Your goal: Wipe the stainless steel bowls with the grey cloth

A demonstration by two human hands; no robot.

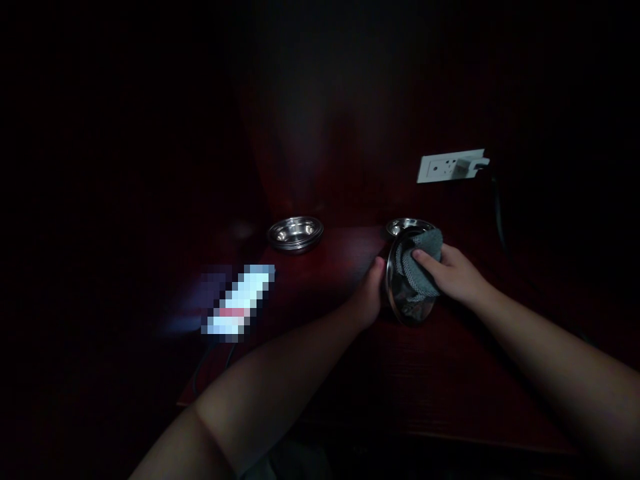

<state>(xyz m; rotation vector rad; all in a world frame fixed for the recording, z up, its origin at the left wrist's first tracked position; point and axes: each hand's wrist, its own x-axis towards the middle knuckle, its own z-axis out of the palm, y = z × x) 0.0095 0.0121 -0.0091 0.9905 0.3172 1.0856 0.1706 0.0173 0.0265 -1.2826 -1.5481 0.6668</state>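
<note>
A shiny metal bowl (415,310) is tilted on its side above the dark red table, its inner face turned toward the right. My left hand (370,293) grips it by the left rim; the thumb shows at the edge while the other fingers are hidden behind it. Pressed to the bowl's inside is a grey-green cloth (425,267), which my right hand (453,272) holds with the thumb on top. Just behind, partly covered by the cloth, another metal bowl (400,225) rests on the table. Farther left sits a stack of metal bowls (296,232).
A lit, blurred-out phone-like screen (243,303) stands at the table's left, with a cable below it. On the back wall is a white socket plate (435,168) holding a plug (465,165), its dark cord (498,213) hanging down. The table's front edge (425,437) runs below my arms.
</note>
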